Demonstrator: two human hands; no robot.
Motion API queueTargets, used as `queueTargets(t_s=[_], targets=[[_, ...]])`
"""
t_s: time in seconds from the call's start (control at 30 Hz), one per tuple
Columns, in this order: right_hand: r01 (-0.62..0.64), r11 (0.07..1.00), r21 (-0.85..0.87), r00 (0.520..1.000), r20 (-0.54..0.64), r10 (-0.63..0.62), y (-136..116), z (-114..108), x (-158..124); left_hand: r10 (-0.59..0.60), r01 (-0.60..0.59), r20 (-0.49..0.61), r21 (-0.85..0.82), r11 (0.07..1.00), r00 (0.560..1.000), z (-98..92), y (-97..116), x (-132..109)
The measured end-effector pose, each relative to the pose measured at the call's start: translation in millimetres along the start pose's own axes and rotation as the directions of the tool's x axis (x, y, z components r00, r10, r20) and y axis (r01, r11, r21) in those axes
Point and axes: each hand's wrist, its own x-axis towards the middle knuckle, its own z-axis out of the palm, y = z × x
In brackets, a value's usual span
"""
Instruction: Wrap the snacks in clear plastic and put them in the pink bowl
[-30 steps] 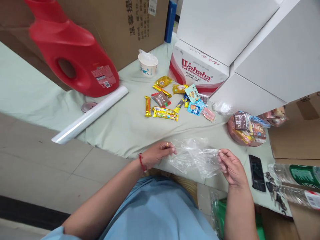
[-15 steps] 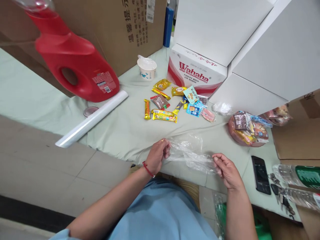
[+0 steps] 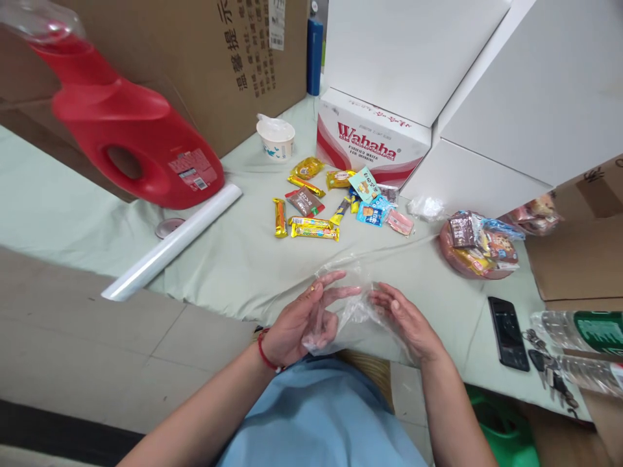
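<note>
A thin clear plastic bag (image 3: pixel 357 311) lies crumpled between my hands, just above the table's front edge. My left hand (image 3: pixel 304 318), with a red cord bracelet at the wrist, has its index and middle fingers stretched out and spread, and its lower fingers bent. Film covers those fingers; they look to be inside the bag, though the clear layers make this hard to tell. On the other side, my right hand (image 3: pixel 406 318) is half curled with fingers apart, touching the film. Beyond the hands are several wrapped snacks, among them a yellow snack bar (image 3: pixel 315 232) and a brown packet (image 3: pixel 304 201).
A red detergent bottle (image 3: pixel 146 149) and white roll (image 3: pixel 172 243) are at left. Behind are a paper cup (image 3: pixel 275 137) and Wahaha box (image 3: pixel 372 139). At right stand a snack-filled bowl (image 3: pixel 450 256), phone (image 3: pixel 509 334), keys (image 3: pixel 549 373) and plastic bottles (image 3: pixel 596 331).
The bag was stretched sideways between two pinching hands. Now the hands are closer together, the left fingers have spread under the film, and the right fingers have loosened. The view has shifted slightly.
</note>
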Motion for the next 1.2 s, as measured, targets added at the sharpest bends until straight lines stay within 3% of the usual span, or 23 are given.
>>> queueTargets(t_s=[0.1,0.17,0.27,0.4,0.53,0.63,0.67,0.7,0.77,0.8,0.83,0.87,0.9,1.0,1.1,1.2], targets=[[-0.104,0.992,0.073,0.990,0.100,0.096,0,18,9,-0.012,0.012,-0.030,-0.011,1.000,0.999,-9.1,2,-5],[-0.111,0.992,0.062,0.992,0.071,0.106,-4,20,13,-0.007,0.007,-0.076,0.002,1.000,0.997,-18.3,5,-9],[-0.008,0.999,-0.036,0.999,-0.037,0.007,-14,11,21,-0.039,0.046,-0.142,0.045,0.998,0.989,-33.7,9,-16],[0.006,0.992,-0.125,1.000,-0.018,-0.008,-32,-8,39,-0.114,0.167,-0.231,0.223,0.960,0.966,-51.3,15,-16],[-0.032,0.970,-0.239,0.999,-0.017,0.029,-48,-24,68,-0.034,0.199,-0.317,0.506,0.839,0.948,-67.9,22,-3],[0.075,0.911,-0.405,0.995,-0.031,-0.096,-56,-30,86,0.175,0.145,-0.326,0.755,0.639,0.929,-77.9,26,7],[0.117,0.886,-0.448,0.988,-0.034,-0.148,-57,-31,90,0.297,0.124,-0.327,0.832,0.540,0.897,-79.2,27,9],[0.154,0.864,-0.480,0.981,-0.033,-0.193,-58,-31,93,0.448,0.106,-0.312,0.898,0.427,0.838,-78.9,27,10],[0.213,0.829,-0.517,0.965,-0.021,-0.261,-58,-29,94,0.734,0.095,-0.198,0.979,0.180,0.650,-73.3,27,8],[0.239,0.811,-0.534,0.958,-0.008,-0.288,-58,-27,93,0.825,0.093,-0.105,0.994,0.064,0.555,-68.3,27,6],[0.266,0.790,-0.553,0.949,0.007,-0.315,-58,-26,92,0.871,0.076,0.004,0.996,-0.048,0.491,-62.5,26,5],[0.295,0.765,-0.573,0.939,0.028,-0.342,-58,-24,89,0.870,0.039,0.122,0.986,-0.160,0.477,-56.4,25,3],[0.327,0.737,-0.591,0.929,0.056,-0.367,-59,-23,87,0.828,-0.020,0.242,0.963,-0.269,0.506,-50.9,23,3],[0.438,0.648,-0.623,0.882,0.158,-0.444,-66,-18,79,0.530,-0.232,0.508,0.833,-0.502,0.679,-43.3,9,11],[0.546,0.502,-0.670,0.770,0.167,-0.615,-77,-18,79,0.328,-0.277,0.522,0.775,-0.568,0.788,-53.0,-16,24],[0.525,0.325,-0.786,0.649,0.123,-0.751,-84,-30,91,0.248,-0.292,0.522,0.743,-0.602,0.816,-68.4,-37,29]])
